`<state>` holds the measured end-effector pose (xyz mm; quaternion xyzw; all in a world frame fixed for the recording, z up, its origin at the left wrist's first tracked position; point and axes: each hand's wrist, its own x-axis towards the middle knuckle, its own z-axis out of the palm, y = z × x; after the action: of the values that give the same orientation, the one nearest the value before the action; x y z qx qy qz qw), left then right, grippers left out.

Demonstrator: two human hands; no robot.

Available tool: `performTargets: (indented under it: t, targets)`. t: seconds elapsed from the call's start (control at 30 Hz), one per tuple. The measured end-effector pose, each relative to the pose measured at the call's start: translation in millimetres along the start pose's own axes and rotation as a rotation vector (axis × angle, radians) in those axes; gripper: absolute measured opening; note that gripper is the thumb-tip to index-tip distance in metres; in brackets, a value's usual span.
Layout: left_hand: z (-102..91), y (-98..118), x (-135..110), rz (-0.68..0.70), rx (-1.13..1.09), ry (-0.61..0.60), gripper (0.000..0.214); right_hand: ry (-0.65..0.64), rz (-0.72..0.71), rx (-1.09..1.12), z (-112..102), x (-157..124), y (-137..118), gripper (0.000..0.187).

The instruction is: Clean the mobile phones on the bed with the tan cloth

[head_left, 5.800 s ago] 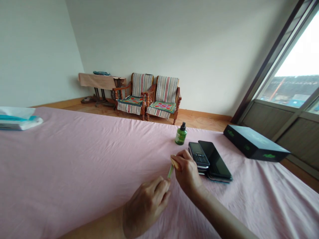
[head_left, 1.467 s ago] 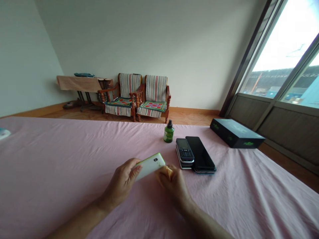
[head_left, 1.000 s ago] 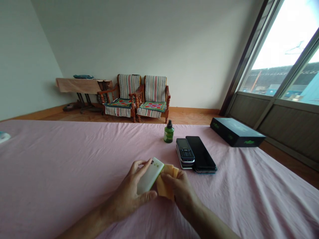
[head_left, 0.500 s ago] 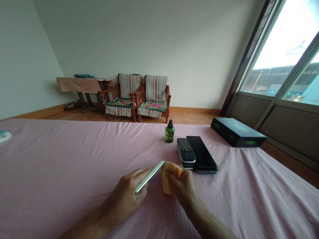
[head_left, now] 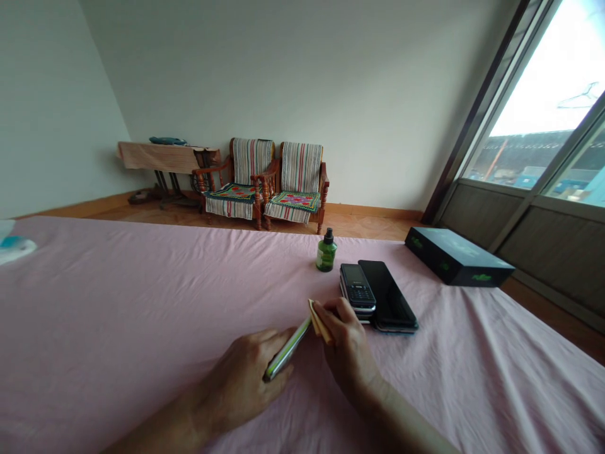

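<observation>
My left hand (head_left: pixel 246 369) is closed around a slim phone (head_left: pixel 288 350), tilted edge-on so that its silver and green rim faces me. The phone's broad faces are mostly hidden. In my right hand (head_left: pixel 348 347) a folded yellow cloth (head_left: pixel 319 323) is pinched, touching the far end of the phone. Just beyond that hand lies a keypad phone (head_left: pixel 358 289) on top of a small stack. Beside it a large black smartphone (head_left: pixel 387 293) rests on another stack. Farther back stands a green bottle (head_left: pixel 326 255) with a black pump top.
A pink sheet (head_left: pixel 142 296) covers the surface under my hands. At the right rear sits a flat black box (head_left: pixel 458 255) with green marks. A white and blue item (head_left: pixel 16 248) shows at the left edge. Two wooden chairs (head_left: pixel 297 183) stand by the wall.
My right hand has turned and risen slightly, bringing the cloth against the phone's far end. The cloth looks more folded. The phone in my left hand has shifted slightly right and down.
</observation>
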<state>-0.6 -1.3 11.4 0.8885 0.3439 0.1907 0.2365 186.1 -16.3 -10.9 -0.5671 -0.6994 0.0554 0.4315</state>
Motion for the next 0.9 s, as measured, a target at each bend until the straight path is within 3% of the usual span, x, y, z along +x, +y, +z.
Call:
performTargets:
  t: [0.2,0.43,0.67,0.8,0.9]
  targets:
    - [1.4,-5,-4,0.026,-0.002,-0.041,0.023,-0.014,-0.079,-0.004,1,-8,-1,0.024]
    - [2.3,-4,-3,-0.003,-0.085,-0.030,0.013,-0.088,-0.253,0.128,11,-30,-29,0.025]
    - [9.2,-6,-1,-0.020,0.019,-0.001,0.017,-0.056,-0.037,-0.002,2,-7,-5,0.023]
    - [12.4,-3,0,-0.063,0.018,0.016,0.019,-0.043,-0.034,-0.028,3,0,6,0.022]
    - [4.7,-2,1,-0.003,-0.063,-0.001,0.045,-0.033,-0.042,-0.022,7,-1,9,0.027]
